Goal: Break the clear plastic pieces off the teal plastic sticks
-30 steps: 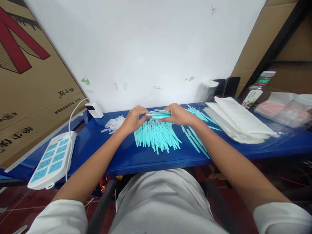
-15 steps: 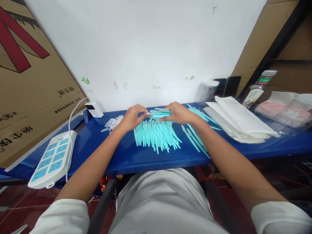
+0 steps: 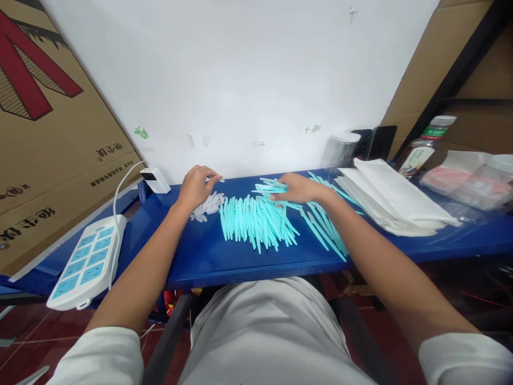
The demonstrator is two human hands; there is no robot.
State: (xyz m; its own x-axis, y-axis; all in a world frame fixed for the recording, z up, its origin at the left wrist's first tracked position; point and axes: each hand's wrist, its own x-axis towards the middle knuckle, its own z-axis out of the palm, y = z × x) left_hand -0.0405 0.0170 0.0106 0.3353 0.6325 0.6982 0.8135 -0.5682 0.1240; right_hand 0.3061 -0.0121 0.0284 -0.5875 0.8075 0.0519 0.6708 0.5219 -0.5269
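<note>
Turquoise plastic, in slender tapered sticks, makes up most of what I observe on the glossy blue tabletop (image 3: 192, 262). From my remote position, I record the right hand (image 3: 294, 188) grasping a loose bundle of turquoise sticks (image 3: 269, 187), its tips fanned unevenly, above the far end of a dense row of turquoise sticks (image 3: 256, 222). The left hand (image 3: 196, 187) pinches what I judge to be one small translucent white plastic piece (image 3: 222, 181) between thumb and fingers; its outline is partly hidden. Just beside that hand lies a pile of small, flat, translucent white plastic pieces (image 3: 206, 208).

I note these risks. The bundle is gripped near one end, so a slackened thumb could let sticks slip out and land crosswise on the row. The white piece is small and thinly held; a poor pinch could drop it. The left wrist lies close by the pile, and a low sweep could scatter it. Further turquoise sticks (image 3: 318, 230) lie beside and partly behind the right forearm (image 3: 372, 251), some reaching towards the table's front edge; a dropped elbow could push them off.
</note>
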